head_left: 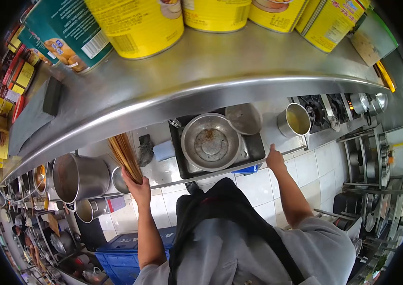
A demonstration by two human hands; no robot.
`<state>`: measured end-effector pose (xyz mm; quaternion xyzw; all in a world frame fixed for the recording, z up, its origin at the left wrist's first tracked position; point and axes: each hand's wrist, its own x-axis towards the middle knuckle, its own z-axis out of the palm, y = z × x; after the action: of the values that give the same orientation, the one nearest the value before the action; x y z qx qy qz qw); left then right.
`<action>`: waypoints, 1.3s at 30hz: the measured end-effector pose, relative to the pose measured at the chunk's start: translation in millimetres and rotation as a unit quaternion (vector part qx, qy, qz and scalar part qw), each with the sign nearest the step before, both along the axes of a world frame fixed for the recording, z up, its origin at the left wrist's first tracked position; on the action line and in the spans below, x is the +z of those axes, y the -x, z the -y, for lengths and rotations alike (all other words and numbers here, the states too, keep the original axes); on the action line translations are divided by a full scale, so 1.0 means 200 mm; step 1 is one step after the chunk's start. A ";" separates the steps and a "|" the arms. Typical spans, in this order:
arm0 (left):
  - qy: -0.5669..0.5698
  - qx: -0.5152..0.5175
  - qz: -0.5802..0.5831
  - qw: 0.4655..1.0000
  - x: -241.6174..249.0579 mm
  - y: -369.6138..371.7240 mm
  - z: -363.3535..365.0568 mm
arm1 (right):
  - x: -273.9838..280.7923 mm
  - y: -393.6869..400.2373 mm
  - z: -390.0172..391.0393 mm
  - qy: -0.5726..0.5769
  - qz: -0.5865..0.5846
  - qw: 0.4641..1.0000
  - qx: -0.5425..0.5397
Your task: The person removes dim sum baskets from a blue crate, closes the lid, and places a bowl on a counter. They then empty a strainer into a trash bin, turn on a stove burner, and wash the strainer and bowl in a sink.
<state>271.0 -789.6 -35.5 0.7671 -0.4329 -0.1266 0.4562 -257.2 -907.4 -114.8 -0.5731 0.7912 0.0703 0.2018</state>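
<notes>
A bundle of long thin wooden sticks point(124, 154) stands tilted in my left hand point(136, 183), its fingers wrapped round the lower end. The upper end passes behind the steel shelf edge. My right hand point(274, 157) hangs at the counter's front edge, right of the sink, with one finger pointing forward and the others hard to make out. Between the hands, a wide metal bowl point(212, 142) with brown residue sits in the sink point(257, 151). A second metal bowl point(244, 118) leans at its back right. A dark scrubber point(146, 148) and a light blue sponge point(164, 150) lie left of the sink.
Overhead, a steel shelf point(211, 57) holds yellow cans point(135, 28) and a green can point(71, 33). A pot with yellowish liquid point(298, 119) stands right, beside gas burners point(316, 110). Large pots point(80, 176) stand left. A blue crate point(120, 259) is below.
</notes>
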 end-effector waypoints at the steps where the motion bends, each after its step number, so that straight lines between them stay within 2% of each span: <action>1: 0.003 -0.018 -0.009 1.000 -0.04 0.01 -0.02 | -0.02 -0.03 0.03 -0.008 0.001 1.000 0.013; 2: 0.005 -0.037 -0.017 0.999 -0.07 0.02 -0.05 | -0.05 -0.06 0.05 -0.016 0.003 1.000 0.026; 3: -0.047 -0.041 -0.157 0.986 -0.07 0.03 -0.09 | -0.08 -0.09 0.08 -0.013 0.006 0.999 0.032; 5: -0.053 -0.094 -0.187 0.976 -0.08 0.07 -0.15 | 0.09 -0.18 0.09 -0.010 0.016 1.000 0.024; 6: -0.067 -0.115 -0.195 0.972 0.01 0.14 -0.16 | 0.20 -0.19 0.12 -0.005 0.022 1.000 0.021; 8: -0.131 -0.126 -0.265 0.947 0.04 0.19 -0.20 | 0.31 -0.15 0.09 0.014 0.020 1.000 0.011; 9: -0.123 -0.153 -0.241 0.950 -0.02 0.19 -0.22 | 0.33 -0.13 0.08 0.033 0.014 0.999 0.010; 12: -0.158 -0.182 -0.275 0.931 -0.07 0.25 -0.21 | 0.19 -0.09 0.05 0.050 0.006 0.999 0.020; 14: -0.148 -0.232 -0.232 0.933 -0.13 0.29 -0.19 | 0.04 -0.17 0.04 0.032 0.011 0.999 0.017; 16: -0.124 -0.270 -0.236 0.925 -0.14 0.34 -0.16 | -0.16 -0.26 0.04 0.012 0.017 1.000 0.015; 18: -0.197 -0.262 -0.284 0.901 -0.08 0.39 -0.11 | -0.32 -0.34 0.05 0.007 0.028 0.999 -0.018; 19: -0.195 -0.272 -0.275 0.901 -0.13 0.40 -0.10 | -0.30 -0.39 0.04 0.006 0.032 0.999 -0.019; 21: -0.201 -0.293 -0.252 0.900 -0.24 0.39 -0.06 | -0.23 -0.48 0.06 0.149 -0.075 0.985 0.040; 22: -0.209 -0.308 -0.192 0.908 -0.17 0.42 -0.02 | -0.13 -0.56 0.08 0.149 -0.071 0.986 0.039; 24: -0.247 -0.312 -0.213 0.893 -0.23 0.45 0.05 | 0.03 -0.66 0.14 0.058 -0.011 0.985 0.162; 26: -0.268 -0.305 -0.221 0.887 -0.17 0.52 0.12 | -0.21 -0.70 0.20 0.014 0.117 0.991 0.058; 28: -0.362 -0.309 -0.219 0.852 -0.11 0.59 0.21 | -0.62 -0.66 0.24 -0.006 0.156 0.980 -0.120; 29: -0.354 -0.320 -0.208 0.854 -0.11 0.62 0.23 | -0.75 -0.64 0.26 -0.003 0.165 0.970 -0.179; 30: -0.352 -0.315 -0.207 0.857 -0.15 0.64 0.25 | -0.83 -0.63 0.26 -0.002 0.167 0.962 -0.215; 32: -0.341 -0.366 -0.091 0.861 -0.30 0.63 0.29 | -0.66 -0.63 0.29 -0.078 0.206 0.950 -0.221; 33: -0.312 -0.372 -0.052 0.873 -0.37 0.62 0.31 | -0.72 -0.64 0.29 -0.017 0.172 0.958 -0.230; 34: -0.311 -0.370 -0.054 0.874 -0.41 0.61 0.32 | -0.69 -0.64 0.29 -0.017 0.171 0.958 -0.228; 36: -0.310 -0.335 -0.036 0.889 -0.47 0.58 0.36 | -0.60 -0.64 0.30 0.125 0.235 0.954 -0.136; 37: -0.311 -0.324 -0.055 0.892 -0.39 0.58 0.38 | -0.52 -0.64 0.33 0.126 0.231 0.956 -0.132; 39: -0.308 -0.303 -0.089 0.898 -0.43 0.52 0.41 | -0.28 -0.70 0.40 0.305 0.322 0.893 -0.080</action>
<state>167.0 -870.9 -121.0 0.6863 -0.5413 -0.4536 0.1739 -117.2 -987.1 -170.8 -0.5326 0.7087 -0.3788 0.2657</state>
